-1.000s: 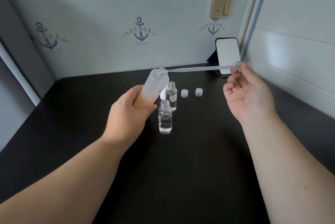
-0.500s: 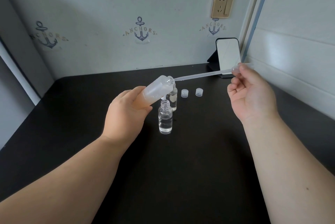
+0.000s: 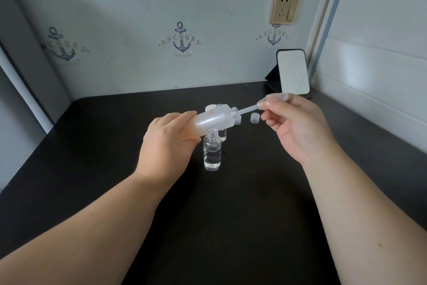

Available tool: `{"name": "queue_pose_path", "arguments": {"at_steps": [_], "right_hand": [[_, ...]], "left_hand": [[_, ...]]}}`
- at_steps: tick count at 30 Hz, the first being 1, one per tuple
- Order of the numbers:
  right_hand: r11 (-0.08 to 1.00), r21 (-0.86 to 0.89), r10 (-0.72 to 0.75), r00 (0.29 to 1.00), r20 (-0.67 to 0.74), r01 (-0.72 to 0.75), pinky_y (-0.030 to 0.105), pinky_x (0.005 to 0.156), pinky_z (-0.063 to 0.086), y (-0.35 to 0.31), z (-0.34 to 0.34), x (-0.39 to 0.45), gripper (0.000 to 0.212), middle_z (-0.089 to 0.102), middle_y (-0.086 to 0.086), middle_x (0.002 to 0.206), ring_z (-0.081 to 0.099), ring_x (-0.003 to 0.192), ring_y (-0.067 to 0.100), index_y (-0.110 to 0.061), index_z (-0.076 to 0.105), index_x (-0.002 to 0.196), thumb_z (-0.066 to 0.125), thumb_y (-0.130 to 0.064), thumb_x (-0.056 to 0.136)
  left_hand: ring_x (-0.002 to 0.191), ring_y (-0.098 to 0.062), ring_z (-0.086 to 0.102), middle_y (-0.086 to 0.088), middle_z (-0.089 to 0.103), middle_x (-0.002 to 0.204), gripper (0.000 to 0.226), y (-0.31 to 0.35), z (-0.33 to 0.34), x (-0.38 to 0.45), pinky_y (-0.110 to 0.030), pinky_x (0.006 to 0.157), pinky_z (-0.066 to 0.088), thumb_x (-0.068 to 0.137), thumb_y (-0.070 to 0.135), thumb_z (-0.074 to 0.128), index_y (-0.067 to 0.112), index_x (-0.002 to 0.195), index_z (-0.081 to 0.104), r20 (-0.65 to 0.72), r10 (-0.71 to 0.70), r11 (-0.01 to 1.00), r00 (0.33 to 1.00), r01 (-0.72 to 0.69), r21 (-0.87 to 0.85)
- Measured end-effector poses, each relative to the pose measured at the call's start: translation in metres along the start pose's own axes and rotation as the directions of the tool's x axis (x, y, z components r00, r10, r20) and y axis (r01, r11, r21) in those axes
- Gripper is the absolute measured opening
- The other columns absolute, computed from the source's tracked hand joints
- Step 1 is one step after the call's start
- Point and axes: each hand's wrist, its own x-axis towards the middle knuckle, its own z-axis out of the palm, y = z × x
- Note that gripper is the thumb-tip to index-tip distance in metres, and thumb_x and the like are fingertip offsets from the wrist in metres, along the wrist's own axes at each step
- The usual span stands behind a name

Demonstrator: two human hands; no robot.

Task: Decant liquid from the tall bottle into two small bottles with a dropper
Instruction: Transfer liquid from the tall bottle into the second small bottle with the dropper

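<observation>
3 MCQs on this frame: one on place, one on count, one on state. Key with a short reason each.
1. Where is the dropper tip?
A. inside the mouth of the tall bottle
B. in the near small bottle
C. lying on the table

2. How many small loose caps lie right of the tall bottle's mouth?
A. none
B. two
C. four

3. How is the tall bottle held?
A. upright on the table
B. capped, lying flat
C. tilted, open, gripped by the left hand

Key: 1 A, the stem enters the bottle's neck while the right hand pinches the bulb. 2 B, near cap and far cap. 3 C, its mouth points right, off the table.
</observation>
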Motion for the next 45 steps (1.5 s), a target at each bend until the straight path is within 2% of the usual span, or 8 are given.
{"name": "queue_pose_path", "arguments": {"at_steps": [5, 15, 24, 29, 34, 38, 41, 45], "right_hand": [[0.996, -0.089, 0.037, 0.998, 0.05, -0.033, 0.021, 0.069, 0.054, 0.005, 0.007, -0.003, 0.008, 0.078, 0.01, 0.094, 0.072, 0.076, 0.017, -0.016, 0.081, 0.087, 0.076, -0.014, 0.082], [0.999, -0.046, 0.029, 0.996, 0.084, -0.025, 0.023, 0.074, 0.056, 0.005, 0.008, -0.002, 0.008, 0.078, 0.009, 0.097, 0.075, 0.084, 0.021, -0.017, 0.082, 0.087, 0.075, -0.014, 0.084], [0.996, 0.086, 0.035, 0.999, -0.023, -0.033, 0.023, 0.07, 0.055, 0.0, 0.0, 0.001, 0.026, 0.077, 0.005, 0.095, 0.073, 0.082, 0.02, 0.0, 0.069, 0.104, 0.071, -0.016, 0.083], [0.987, 0.156, 0.057, 0.994, -0.098, -0.041, 0.023, 0.067, 0.055, -0.001, -0.003, 0.002, 0.008, 0.078, 0.007, 0.092, 0.073, 0.079, 0.021, -0.01, 0.075, 0.095, 0.069, -0.011, 0.09], [0.966, 0.254, 0.093, 0.981, -0.17, -0.048, 0.023, 0.065, 0.055, -0.001, -0.008, 0.005, 0.01, 0.077, 0.007, 0.09, 0.073, 0.078, 0.02, -0.012, 0.077, 0.093, 0.067, -0.01, 0.094], [0.944, 0.328, 0.133, 0.96, -0.247, -0.047, 0.023, 0.065, 0.055, 0.0, -0.012, 0.006, 0.012, 0.076, 0.005, 0.09, 0.074, 0.078, 0.019, -0.015, 0.08, 0.086, 0.07, -0.014, 0.093], [0.918, 0.396, 0.159, 0.941, -0.3, -0.028, 0.023, 0.063, 0.055, -0.001, -0.014, 0.008, 0.006, 0.076, 0.004, 0.088, 0.073, 0.076, 0.018, -0.012, 0.078, 0.092, 0.073, -0.015, 0.091], [0.887, 0.462, 0.182, 0.923, -0.338, -0.006, 0.022, 0.062, 0.053, -0.001, -0.017, 0.009, 0.009, 0.076, 0.004, 0.087, 0.072, 0.073, 0.017, -0.009, 0.075, 0.097, 0.073, -0.015, 0.091]], "left_hand": [[0.111, -0.029, 0.055, 0.004, 0.067, 0.118, 0.045, 0.002, 0.002, 0.0, -0.039, 0.097, 0.044, 0.086, 0.017, 0.075, 0.022, 0.13, 0.068, -0.022, 0.028, 1.0, 0.999, -0.028, 0.005], [0.111, -0.029, 0.055, 0.002, 0.067, 0.119, 0.05, 0.002, 0.002, 0.001, -0.043, 0.097, 0.046, 0.083, 0.016, 0.079, 0.022, 0.131, 0.068, -0.037, 0.009, 1.0, 0.999, -0.009, 0.013], [0.114, -0.027, 0.054, 0.006, 0.065, 0.122, 0.055, -0.001, 0.001, 0.003, -0.045, 0.101, 0.044, 0.082, 0.019, 0.082, 0.026, 0.134, 0.065, -0.045, -0.054, 0.999, 0.998, 0.054, -0.006], [0.113, -0.024, 0.053, 0.007, 0.064, 0.121, 0.054, -0.003, 0.0, 0.003, -0.042, 0.101, 0.043, 0.082, 0.02, 0.081, 0.029, 0.133, 0.065, -0.039, -0.07, 0.998, 0.997, 0.069, -0.007], [0.115, -0.023, 0.053, 0.008, 0.063, 0.121, 0.056, -0.006, 0.0, 0.004, -0.032, 0.099, 0.038, 0.082, 0.019, 0.081, 0.028, 0.135, 0.063, -0.053, -0.097, 0.995, 0.994, 0.096, -0.015], [0.116, -0.021, 0.053, 0.014, 0.06, 0.118, 0.058, -0.009, 0.001, 0.004, -0.036, 0.101, 0.042, 0.083, 0.02, 0.081, 0.03, 0.136, 0.062, -0.058, -0.129, 0.991, 0.99, 0.128, -0.031], [0.116, -0.019, 0.053, 0.015, 0.059, 0.117, 0.058, -0.012, 0.001, 0.005, -0.037, 0.1, 0.044, 0.084, 0.023, 0.08, 0.03, 0.138, 0.06, -0.056, -0.163, 0.986, 0.985, 0.16, -0.053], [0.107, -0.008, 0.049, 0.019, 0.054, 0.112, 0.056, -0.013, 0.0, 0.007, -0.026, 0.092, 0.037, 0.085, 0.026, 0.079, 0.03, 0.138, 0.059, -0.072, -0.201, 0.977, 0.977, 0.195, -0.084]]}}
